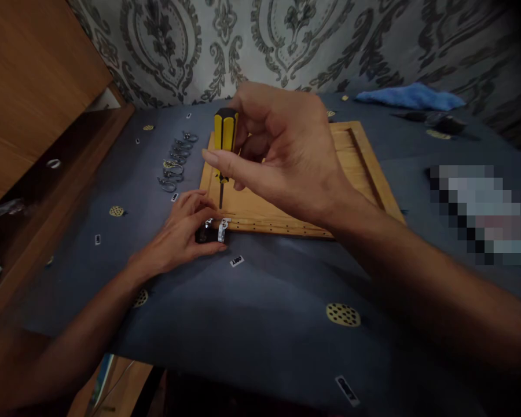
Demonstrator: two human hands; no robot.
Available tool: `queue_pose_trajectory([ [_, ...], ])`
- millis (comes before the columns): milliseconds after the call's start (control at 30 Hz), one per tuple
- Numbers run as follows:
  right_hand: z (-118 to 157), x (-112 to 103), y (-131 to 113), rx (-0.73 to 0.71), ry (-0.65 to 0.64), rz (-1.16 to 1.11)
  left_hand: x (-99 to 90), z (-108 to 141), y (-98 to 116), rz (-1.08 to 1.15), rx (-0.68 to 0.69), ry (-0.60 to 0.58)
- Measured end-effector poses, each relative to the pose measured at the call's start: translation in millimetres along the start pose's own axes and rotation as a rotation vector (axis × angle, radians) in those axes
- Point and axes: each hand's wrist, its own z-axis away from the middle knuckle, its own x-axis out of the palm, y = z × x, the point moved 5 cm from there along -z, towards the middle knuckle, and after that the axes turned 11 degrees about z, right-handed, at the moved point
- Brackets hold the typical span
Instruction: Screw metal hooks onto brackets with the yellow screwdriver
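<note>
Our right hand [282,136] is clamped on the screwdriver [224,132], tip down at the near-left corner of the board [247,204] | our left hand [184,227] curves around a metal piece [222,230] there, grip unclear | metal loops [172,172] lie leftward on the counter [269,307]

Probably a home, judging by the ornate floral backdrop [282,35], pineapple-print cover [260,324] and wooden cabinet [35,69].

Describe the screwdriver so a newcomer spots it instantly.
Find the wooden board on the dark patterned tabletop. Above its near left corner, the right hand holds the screwdriver, blade pointing down. Its black-and-yellow handle sets it apart from the grey metal pieces lying left of the board.
</note>
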Motion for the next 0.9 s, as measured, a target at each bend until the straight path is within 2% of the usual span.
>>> queue_pose_trajectory([
  [433, 1, -12, -9, -0.014, 0.079, 0.013, 0.3, 0, 3, -0.024, 0.000, -0.016],
  [733, -1, -16, -11, -0.004, 0.077, 0.049, -0.4, -1, 3, 0.013, -0.024, -0.033],
  [900, -2, -20, -12, -0.020, 0.124, -0.017, -0.1, 0, 1, -0.001, -0.031, -0.031],
])
